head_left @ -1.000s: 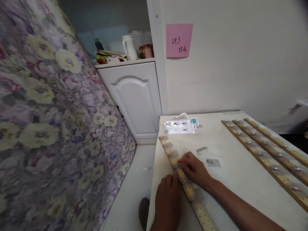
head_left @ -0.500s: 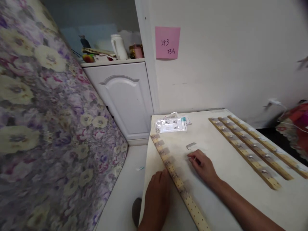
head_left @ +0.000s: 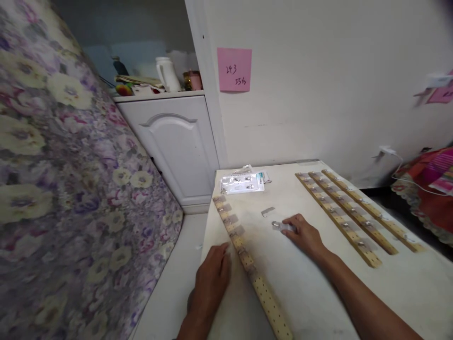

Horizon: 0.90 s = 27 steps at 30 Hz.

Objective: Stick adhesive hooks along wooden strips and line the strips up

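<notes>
My right hand (head_left: 303, 233) pinches one end of a small clear plastic strip (head_left: 282, 226) with a shiny metal piece at its far end, just over the table. A similar translucent strip (head_left: 268, 211) lies behind it. A long pale board with rows of holes (head_left: 267, 300) runs along the left side of the table, with several see-through tabs and metal bits set along its far part. Left of this board is my left hand (head_left: 212, 274), its fingers curled together by the board's edge. Whether anything is in those fingers is hidden.
Three similar boards (head_left: 339, 219) with metal bits lie on the right of the white table (head_left: 318, 293). Clear plastic packaging (head_left: 242, 183) sits at the back left. A floral curtain (head_left: 81, 198) hangs on the left beside a white cabinet (head_left: 177, 151).
My right hand now shows a clear strip with a metal end in its fingers. My left hand has come off the board and sits just left of it. The camera view has shifted.
</notes>
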Each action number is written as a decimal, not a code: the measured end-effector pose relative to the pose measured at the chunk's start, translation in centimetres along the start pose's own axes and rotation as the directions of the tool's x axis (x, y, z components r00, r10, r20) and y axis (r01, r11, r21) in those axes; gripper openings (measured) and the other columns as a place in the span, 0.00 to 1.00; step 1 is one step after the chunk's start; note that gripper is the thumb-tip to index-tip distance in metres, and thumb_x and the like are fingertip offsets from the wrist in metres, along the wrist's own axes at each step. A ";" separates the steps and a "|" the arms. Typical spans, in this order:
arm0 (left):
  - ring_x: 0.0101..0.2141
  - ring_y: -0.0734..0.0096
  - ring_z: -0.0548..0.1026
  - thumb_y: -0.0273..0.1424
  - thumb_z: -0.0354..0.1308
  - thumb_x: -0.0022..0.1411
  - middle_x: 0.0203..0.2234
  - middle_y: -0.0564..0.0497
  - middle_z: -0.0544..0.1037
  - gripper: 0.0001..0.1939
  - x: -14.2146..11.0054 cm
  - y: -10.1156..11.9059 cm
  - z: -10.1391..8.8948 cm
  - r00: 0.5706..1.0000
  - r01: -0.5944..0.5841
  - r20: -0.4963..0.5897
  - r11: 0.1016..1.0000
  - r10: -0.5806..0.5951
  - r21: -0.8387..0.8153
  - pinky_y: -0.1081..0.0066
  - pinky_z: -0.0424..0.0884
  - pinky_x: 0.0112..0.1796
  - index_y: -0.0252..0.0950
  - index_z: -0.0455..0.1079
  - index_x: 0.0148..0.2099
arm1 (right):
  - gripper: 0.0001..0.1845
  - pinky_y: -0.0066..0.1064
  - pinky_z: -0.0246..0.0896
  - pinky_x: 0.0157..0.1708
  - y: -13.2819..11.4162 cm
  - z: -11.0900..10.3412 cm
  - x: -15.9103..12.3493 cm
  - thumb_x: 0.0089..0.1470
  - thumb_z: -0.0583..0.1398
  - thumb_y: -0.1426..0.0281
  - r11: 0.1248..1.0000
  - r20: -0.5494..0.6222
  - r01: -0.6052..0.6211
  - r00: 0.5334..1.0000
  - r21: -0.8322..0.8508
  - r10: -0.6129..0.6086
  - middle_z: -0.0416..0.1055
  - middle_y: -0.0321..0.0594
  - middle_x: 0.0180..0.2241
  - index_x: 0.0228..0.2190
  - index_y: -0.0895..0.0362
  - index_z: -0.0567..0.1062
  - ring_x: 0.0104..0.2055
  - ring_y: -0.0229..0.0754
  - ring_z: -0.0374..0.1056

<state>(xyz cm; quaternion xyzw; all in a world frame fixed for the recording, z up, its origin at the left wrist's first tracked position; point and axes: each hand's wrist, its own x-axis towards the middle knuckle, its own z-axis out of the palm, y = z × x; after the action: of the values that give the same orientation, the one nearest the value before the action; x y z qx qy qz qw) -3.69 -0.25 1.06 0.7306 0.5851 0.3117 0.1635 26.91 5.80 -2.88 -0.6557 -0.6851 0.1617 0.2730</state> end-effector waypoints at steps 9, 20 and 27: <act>0.45 0.66 0.72 0.36 0.48 0.63 0.45 0.49 0.73 0.15 -6.0 1.0 1.0 0.947 0.192 -0.234 0.973 -0.218 -0.130 0.67 0.68 0.45 0.39 0.68 0.50 | 0.14 0.30 0.57 0.31 0.4 -0.4 -0.4 0.48 0.60 0.61 0.999 -0.036 -0.022 0.999 0.038 0.023 0.67 0.37 0.40 0.38 0.52 0.73 0.33 0.39 0.67; 0.44 0.66 0.72 0.31 0.49 0.64 0.41 0.48 0.73 0.12 -12.1 6.3 3.8 0.974 0.119 -0.157 0.963 -0.160 -0.243 0.68 0.69 0.44 0.39 0.69 0.47 | 0.15 0.28 0.61 0.29 -4.2 -0.3 -7.6 0.48 0.61 0.69 0.796 0.314 0.024 0.911 0.605 -0.267 0.70 0.34 0.27 0.40 0.57 0.70 0.28 0.37 0.66; 0.46 0.66 0.70 0.26 0.47 0.64 0.44 0.46 0.70 0.16 -13.0 6.0 5.4 0.987 0.061 -0.140 0.984 -0.085 -0.168 0.66 0.69 0.45 0.40 0.64 0.54 | 0.16 0.28 0.59 0.29 -4.8 -0.1 -9.4 0.47 0.61 0.74 0.854 0.391 0.113 0.853 0.509 -0.346 0.70 0.35 0.27 0.41 0.57 0.71 0.28 0.37 0.64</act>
<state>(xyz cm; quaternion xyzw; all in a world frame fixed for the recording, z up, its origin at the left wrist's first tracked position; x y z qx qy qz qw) 2.73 -13.57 -2.78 0.6679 0.5946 0.4050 0.1906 22.96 -3.95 -1.57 -0.4218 -0.7462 0.4406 0.2668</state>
